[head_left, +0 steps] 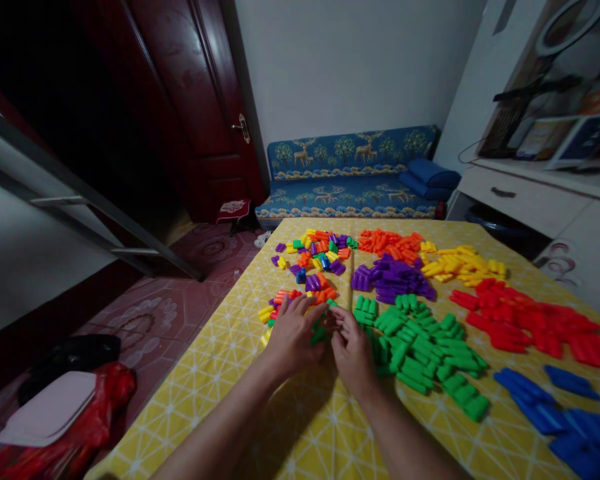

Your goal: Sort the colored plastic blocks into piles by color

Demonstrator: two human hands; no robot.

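Note:
My left hand [296,333] lies over the near end of a mixed pile of coloured plastic pieces [325,260], its fingers spread. Beneath its thumb side a green plastic piece [318,333] shows partly. Close beside it, my right hand [351,343] has curled fingers pressed together; what they hold, if anything, is hidden. A bit of green shows just past those fingertips. Right of this hand spreads a heap of green pieces [425,343], many ribbed like short joined tubes. A purple heap [395,277] lies just beyond it.
Orange [387,245], yellow [460,263], red [535,320] and blue [570,417] heaps lie farther right on the yellow patterned tablecloth [220,400]. A blue sofa [340,190] stands behind the table, a white cabinet [525,200] to the right. Bags and a pale lid [50,407] are on the floor at left.

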